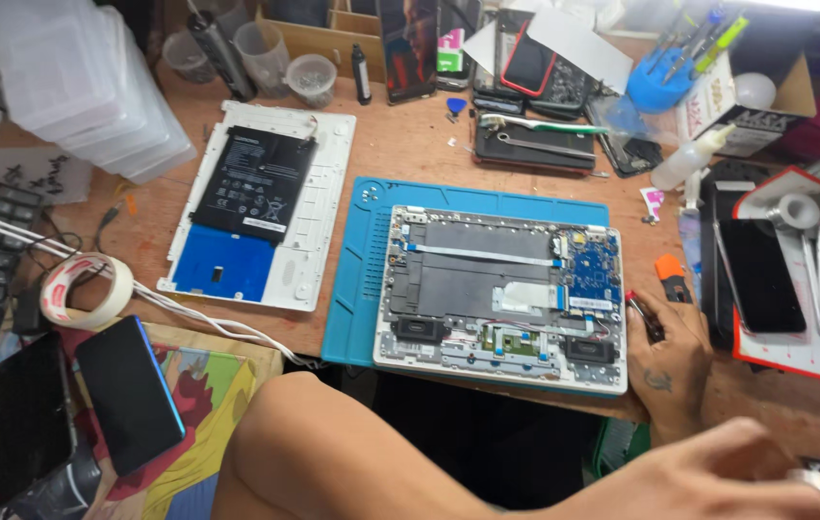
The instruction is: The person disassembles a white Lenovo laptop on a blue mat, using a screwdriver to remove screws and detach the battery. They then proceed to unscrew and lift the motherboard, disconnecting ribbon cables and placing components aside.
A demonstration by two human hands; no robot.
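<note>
opened laptop base, circuit boards exposed, lies on a blue mat mid-desk. one hand rests just right of it, fingers curled round a small dark tool with a red tip (which hand, cannot tell); another hand blurs across the lower right, grip unreadable. to the left, a white back cover carries a black battery, tape roll nearby.

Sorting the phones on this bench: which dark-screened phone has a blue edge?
The phone lying at lower left on the colourful mat, just right of a plain black phone. The black phone at right shows no blue.
</note>
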